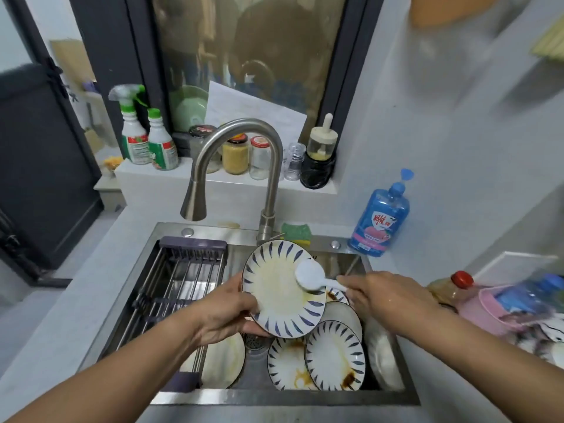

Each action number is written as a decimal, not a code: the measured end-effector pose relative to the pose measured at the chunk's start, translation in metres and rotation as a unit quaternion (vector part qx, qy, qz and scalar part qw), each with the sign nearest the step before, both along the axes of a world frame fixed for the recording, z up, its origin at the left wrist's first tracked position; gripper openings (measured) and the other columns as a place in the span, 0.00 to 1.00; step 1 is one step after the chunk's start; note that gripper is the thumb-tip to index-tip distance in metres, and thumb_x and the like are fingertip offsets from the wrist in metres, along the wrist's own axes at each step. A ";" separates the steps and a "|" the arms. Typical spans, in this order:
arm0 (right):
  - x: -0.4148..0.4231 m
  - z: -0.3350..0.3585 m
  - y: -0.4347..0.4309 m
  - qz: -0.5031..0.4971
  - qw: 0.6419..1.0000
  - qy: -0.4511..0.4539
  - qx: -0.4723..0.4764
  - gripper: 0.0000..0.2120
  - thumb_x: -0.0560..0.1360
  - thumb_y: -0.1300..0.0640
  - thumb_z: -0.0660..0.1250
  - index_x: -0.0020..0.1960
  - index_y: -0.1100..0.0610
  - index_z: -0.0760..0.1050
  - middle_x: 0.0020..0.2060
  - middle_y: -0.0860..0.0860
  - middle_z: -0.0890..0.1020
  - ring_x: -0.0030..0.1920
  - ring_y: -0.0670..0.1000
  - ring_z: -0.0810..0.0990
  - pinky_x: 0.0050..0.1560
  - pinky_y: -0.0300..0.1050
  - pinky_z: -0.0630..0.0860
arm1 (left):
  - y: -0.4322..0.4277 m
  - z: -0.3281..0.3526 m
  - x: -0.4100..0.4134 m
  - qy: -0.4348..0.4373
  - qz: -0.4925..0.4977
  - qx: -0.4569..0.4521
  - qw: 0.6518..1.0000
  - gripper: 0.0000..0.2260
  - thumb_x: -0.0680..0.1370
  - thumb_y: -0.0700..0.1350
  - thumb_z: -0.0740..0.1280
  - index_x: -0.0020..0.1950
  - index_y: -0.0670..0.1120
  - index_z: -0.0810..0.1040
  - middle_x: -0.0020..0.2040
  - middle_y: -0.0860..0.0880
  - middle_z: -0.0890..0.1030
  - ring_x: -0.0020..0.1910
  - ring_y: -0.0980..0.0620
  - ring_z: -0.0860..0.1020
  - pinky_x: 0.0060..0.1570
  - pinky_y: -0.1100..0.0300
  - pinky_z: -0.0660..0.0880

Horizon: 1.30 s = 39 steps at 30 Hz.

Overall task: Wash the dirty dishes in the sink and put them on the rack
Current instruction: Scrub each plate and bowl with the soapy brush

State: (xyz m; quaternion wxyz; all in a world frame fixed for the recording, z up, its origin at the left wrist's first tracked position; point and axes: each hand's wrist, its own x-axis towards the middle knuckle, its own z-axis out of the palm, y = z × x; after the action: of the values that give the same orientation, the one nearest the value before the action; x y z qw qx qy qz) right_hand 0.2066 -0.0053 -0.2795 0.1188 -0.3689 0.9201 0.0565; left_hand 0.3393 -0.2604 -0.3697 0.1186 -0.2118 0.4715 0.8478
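Observation:
My left hand [225,312] grips the left rim of a white plate with blue leaf marks [274,288], tilted up over the steel sink [274,396]; its face carries yellowish smears. My right hand [378,296] holds the handle of a white dish brush [308,274], whose round head presses on the plate's upper right. Several more stained plates [334,355] lie stacked in the sink below. The wire drying rack [180,279] spans the sink's left half and holds nothing.
A curved steel faucet [238,166] arches above the sink, with no water visible. A green sponge [296,232] and a blue dish soap bottle [380,221] stand behind. Jars and spray bottles line the window ledge. A pink basket [488,309] sits at right.

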 end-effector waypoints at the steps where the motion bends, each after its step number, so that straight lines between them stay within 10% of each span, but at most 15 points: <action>1: -0.001 0.002 -0.008 -0.011 1.000 0.002 -0.027 0.13 0.84 0.41 0.55 0.67 0.35 0.69 0.49 0.45 0.82 0.46 0.51 0.80 0.46 0.53 0.80 | 0.003 0.003 -0.001 0.002 -0.006 0.001 1.000 0.28 0.75 0.22 0.56 0.69 0.45 0.71 0.66 0.36 0.78 0.62 0.30 0.78 0.50 0.28 0.78; 10: 0.032 0.018 -0.029 0.071 0.995 -0.072 -0.018 0.18 0.83 0.40 0.58 0.72 0.31 0.66 0.53 0.42 0.82 0.51 0.48 0.79 0.51 0.52 0.79 | -0.009 0.012 0.000 0.014 0.005 0.048 0.999 0.30 0.74 0.19 0.55 0.72 0.42 0.70 0.67 0.33 0.77 0.58 0.28 0.80 0.44 0.31 0.80; 18: 0.015 0.039 -0.003 0.031 0.997 0.064 0.005 0.12 0.85 0.43 0.54 0.67 0.38 0.69 0.48 0.46 0.79 0.46 0.52 0.79 0.43 0.51 0.79 | -0.001 0.023 0.005 0.043 0.083 0.039 0.995 0.26 0.76 0.24 0.56 0.70 0.44 0.71 0.66 0.37 0.79 0.60 0.32 0.81 0.51 0.26 0.77; 21: 0.014 0.041 -0.019 0.017 0.996 0.068 -0.057 0.11 0.85 0.44 0.55 0.65 0.35 0.68 0.47 0.46 0.78 0.46 0.54 0.79 0.41 0.51 0.78 | 0.014 0.028 0.004 0.041 0.090 0.012 0.995 0.16 0.84 0.43 0.63 0.72 0.44 0.71 0.63 0.40 0.83 0.60 0.38 0.82 0.56 0.28 0.76; 29: 0.041 0.026 -0.043 0.062 0.992 -0.060 -0.097 0.18 0.84 0.43 0.57 0.74 0.36 0.68 0.54 0.44 0.83 0.50 0.49 0.80 0.52 0.51 0.79 | 0.043 0.028 -0.009 0.043 0.214 0.109 0.970 0.39 0.76 0.73 0.52 0.69 0.42 0.75 0.57 0.37 0.84 0.53 0.37 0.85 0.51 0.37 0.81; 32: 0.040 0.022 -0.031 0.074 0.990 -0.095 -0.069 0.18 0.84 0.41 0.58 0.72 0.33 0.68 0.57 0.42 0.83 0.53 0.48 0.79 0.54 0.51 0.79 | 0.045 0.021 -0.012 0.016 0.261 0.069 0.963 0.37 0.78 0.71 0.52 0.70 0.43 0.74 0.47 0.41 0.85 0.38 0.43 0.85 0.36 0.49 0.81; 39: 0.022 0.027 0.003 0.087 0.993 -0.039 0.065 0.13 0.84 0.43 0.57 0.67 0.34 0.71 0.52 0.44 0.82 0.49 0.50 0.80 0.50 0.53 0.80 | 0.048 0.007 -0.010 0.032 0.279 -0.041 0.959 0.22 0.82 0.65 0.53 0.68 0.57 0.76 0.61 0.49 0.84 0.56 0.46 0.85 0.42 0.47 0.83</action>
State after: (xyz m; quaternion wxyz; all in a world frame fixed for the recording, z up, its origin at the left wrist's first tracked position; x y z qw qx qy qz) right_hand 0.2287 -0.0019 -0.2520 0.1730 -0.4410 0.8735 0.1123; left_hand 0.3294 -0.2124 -0.3628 -0.1473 -0.3122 0.4316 0.8334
